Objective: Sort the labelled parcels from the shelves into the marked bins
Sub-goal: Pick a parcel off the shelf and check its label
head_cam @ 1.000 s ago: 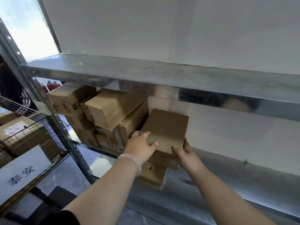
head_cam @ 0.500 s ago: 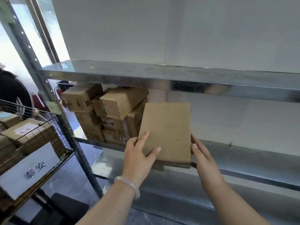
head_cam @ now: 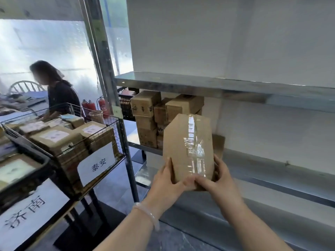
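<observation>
At the far left a black bin (head_cam: 27,180) carries a white sign with handwritten characters (head_cam: 27,212) and holds a parcel with a pale label. Just right of it and a little higher, a wire basket (head_cam: 116,138) is packed with brown parcels (head_cam: 56,140) bearing white labels, and a second white sign (head_cam: 97,164) hangs on its front. Behind the basket a person in a dark top (head_cam: 61,95) bends over a tabletop, with red fire extinguishers (head_cam: 102,105) by the shelf post. On the metal shelf (head_cam: 272,163) a stack of cardboard boxes (head_cam: 146,116) stands at the left end. In front of that shelf, clear of it, the left hand (head_cam: 166,180) and the right hand (head_cam: 217,178) both grip a flat brown parcel (head_cam: 179,147) by its lower edge, fingers wrapped round the sides and thumbs on the near face. It is held upright, with clear tape (head_cam: 194,147) running down that face. A pale bracelet (head_cam: 148,214) circles the left wrist.
</observation>
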The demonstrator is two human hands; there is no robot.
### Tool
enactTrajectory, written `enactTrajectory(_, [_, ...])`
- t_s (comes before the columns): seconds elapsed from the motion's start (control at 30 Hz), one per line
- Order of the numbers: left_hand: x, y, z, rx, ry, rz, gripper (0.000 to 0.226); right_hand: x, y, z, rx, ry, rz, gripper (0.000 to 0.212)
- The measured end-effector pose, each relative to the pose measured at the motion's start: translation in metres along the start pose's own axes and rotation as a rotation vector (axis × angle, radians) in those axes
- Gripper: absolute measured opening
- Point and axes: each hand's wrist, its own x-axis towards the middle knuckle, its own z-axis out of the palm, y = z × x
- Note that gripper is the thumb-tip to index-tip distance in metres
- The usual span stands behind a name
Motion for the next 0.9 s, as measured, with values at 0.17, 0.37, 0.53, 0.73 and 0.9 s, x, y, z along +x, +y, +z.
enactTrajectory(0.17, [-0.034,-0.014,-0.047,0.004,0.292,0.022,0.076,-0.028,-0.005,0.059,-0.084,-0.123,-0.153,0.059])
enactTrajectory(0.37, [-0.074,-0.027,-0.106,-0.109,0.423,-0.037,0.132,-0.054,-0.016,0.120,-0.329,-0.311,-0.391,0.050])
enactTrajectory(0.53, [-0.106,-0.042,-0.147,-0.105,0.543,-0.049,0.138,-0.072,-0.020,0.167,-0.462,-0.444,-0.515,0.043])
enactTrajectory(0.73, [-0.136,-0.058,-0.189,-0.349,0.628,0.007,0.126,-0.072,-0.026,0.204,-0.424,-0.528,-0.528,0.040])
enactTrajectory(0.9, [-0.143,-0.068,-0.221,-0.531,0.660,0.038,0.108,-0.055,-0.020,0.226,-0.370,-0.435,-0.525,0.038])
